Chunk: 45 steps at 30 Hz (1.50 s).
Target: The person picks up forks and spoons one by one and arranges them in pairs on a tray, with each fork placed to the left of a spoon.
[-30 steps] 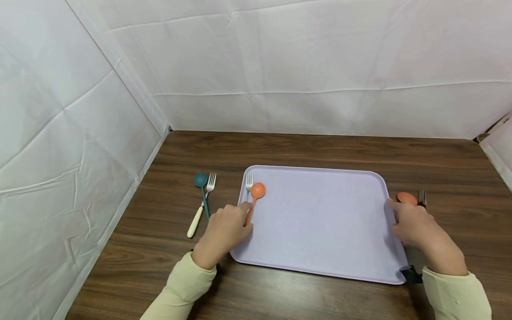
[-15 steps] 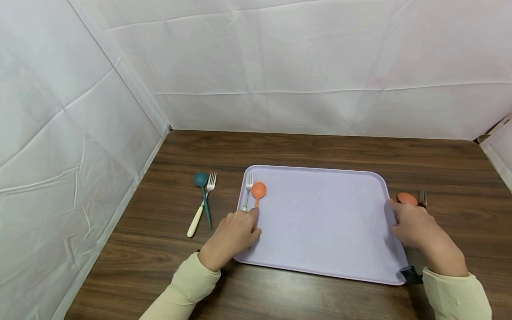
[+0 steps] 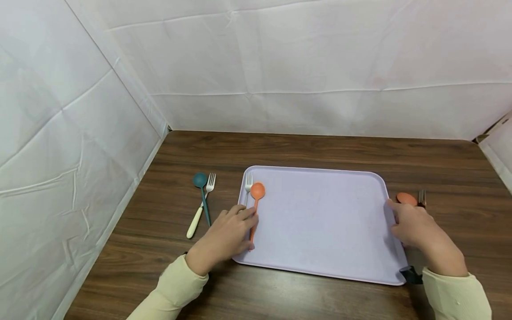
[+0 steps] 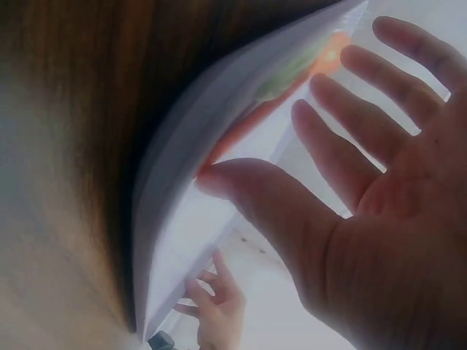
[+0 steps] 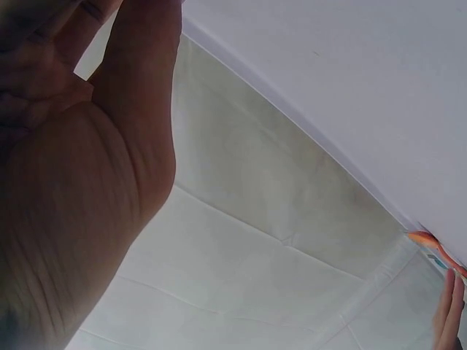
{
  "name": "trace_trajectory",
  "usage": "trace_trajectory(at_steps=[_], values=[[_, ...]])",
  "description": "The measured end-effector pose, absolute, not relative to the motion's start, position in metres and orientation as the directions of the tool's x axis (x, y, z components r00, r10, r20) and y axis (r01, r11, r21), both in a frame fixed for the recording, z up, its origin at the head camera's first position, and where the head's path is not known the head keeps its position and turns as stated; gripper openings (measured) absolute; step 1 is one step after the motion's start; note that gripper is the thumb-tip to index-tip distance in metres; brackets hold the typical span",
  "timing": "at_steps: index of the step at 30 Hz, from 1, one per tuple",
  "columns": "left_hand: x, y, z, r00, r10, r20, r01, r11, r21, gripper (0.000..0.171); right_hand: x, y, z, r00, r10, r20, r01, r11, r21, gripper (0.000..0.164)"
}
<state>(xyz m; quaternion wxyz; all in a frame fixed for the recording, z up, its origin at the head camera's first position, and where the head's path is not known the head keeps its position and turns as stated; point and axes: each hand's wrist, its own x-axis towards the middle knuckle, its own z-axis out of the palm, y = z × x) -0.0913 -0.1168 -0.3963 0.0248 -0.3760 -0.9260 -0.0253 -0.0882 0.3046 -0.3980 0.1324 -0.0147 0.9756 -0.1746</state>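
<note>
tray (image 3: 320, 222): lilac, flat on the brown wood table (image 3: 312, 153). orange spoon (image 3: 258, 190): on the tray, along its left side, bowl toward the far edge, handle running back toward the near edge. tray fork (image 3: 249, 180): between the orange spoon and the left rim, tines away from the person; its handle is covered by the left hand in the head view.

left hand (image 3: 224, 235): above the left rim and the orange spoon handle. fingers are extended and spread, wrapped round nothing; thumb tip is at the handle end, but contact cannot be confirmed.

right hand (image 3: 420, 229): at the right rim of the tray. index finger reaches the rim and the thumb lies just inside it. the remaining fingers are hidden, so whether the rim is pinched cannot be told.

left of the tray: teal spoon (image 3: 200, 180), crossing the cream-handled fork (image 3: 194, 223). right of the tray: second orange spoon (image 3: 406, 198) and dark-handled fork (image 3: 422, 195), both partly hidden by the right hand. white sheeting (image 3: 304, 58) stands behind the table.
</note>
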Motion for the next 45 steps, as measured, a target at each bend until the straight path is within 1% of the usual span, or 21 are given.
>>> trace_trajectory(at_steps=[5, 9, 16, 22, 27, 34, 37, 45], values=[[-0.094, -0.112, -0.398, -0.722, 0.69, 0.056, 0.69, 0.723, -0.007, 0.05, -0.088, 0.306, -0.399, -0.962, -0.067, -0.264, 0.03, 0.937, -0.347, 0.065], [-0.098, -0.11, -0.397, -0.727, 0.684, 0.058, 0.684, 0.729, -0.024, 0.054, -0.087, 0.306, -0.4, -0.967, -0.07, -0.246, 0.021, 0.938, -0.347, 0.065], [-0.103, -0.107, -0.396, -0.735, 0.676, 0.048, 0.676, 0.737, -0.016, 0.05, -0.087, 0.305, -0.399, -0.967, -0.071, -0.246, 0.023, 0.932, -0.361, 0.065], [-0.108, -0.106, -0.396, -0.736, 0.675, 0.044, 0.675, 0.737, -0.014, 0.05, -0.088, 0.303, -0.399, -0.967, -0.069, -0.247, 0.022, 0.937, -0.349, 0.065], [-0.111, -0.107, -0.396, -0.721, 0.688, 0.077, 0.691, 0.723, 0.012, 0.047, -0.088, 0.303, -0.398, -0.967, -0.068, -0.245, 0.021, 0.939, -0.343, 0.065], [-0.111, -0.114, -0.394, -0.717, 0.675, 0.174, 0.694, 0.716, 0.082, 0.046, -0.088, 0.302, -0.397, -0.973, -0.069, -0.222, 0.01, 0.942, -0.336, 0.065], [-0.11, -0.118, -0.392, -0.731, 0.654, 0.195, 0.678, 0.729, 0.094, 0.044, -0.088, 0.303, -0.397, -0.971, -0.072, -0.23, 0.012, 0.94, -0.342, 0.065], [-0.107, -0.129, -0.394, -0.797, 0.57, 0.201, 0.6, 0.786, 0.15, 0.041, -0.088, 0.304, -0.398, -0.965, -0.074, -0.253, 0.021, 0.935, -0.355, 0.064]])
